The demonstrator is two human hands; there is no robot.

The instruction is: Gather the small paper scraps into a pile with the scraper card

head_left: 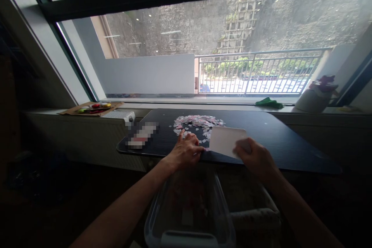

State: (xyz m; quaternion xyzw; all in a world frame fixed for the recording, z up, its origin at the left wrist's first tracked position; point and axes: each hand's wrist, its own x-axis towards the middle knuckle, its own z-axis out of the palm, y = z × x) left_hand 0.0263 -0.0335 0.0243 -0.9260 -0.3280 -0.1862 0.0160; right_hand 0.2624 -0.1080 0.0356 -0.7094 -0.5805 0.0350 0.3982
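A pile of small pink and white paper scraps [197, 123] lies on a dark mat [276, 139] on the table by the window. My left hand [186, 151] rests at the mat's near edge, fingers curled down onto a few scraps, index finger stretched toward the pile. My right hand [254, 155] grips a white flat card [225, 141] by its right corner; the card stands just right of the left hand. A clear plastic tub [188, 209] sits below the table edge under my hands, with scraps inside.
A white small device [117, 115] and a cardboard tray with coloured pieces [91, 107] sit on the sill at left. A green cloth [269, 103] and a pale pot [315, 99] stand at right. A blurred label [142, 135] lies on the mat's left.
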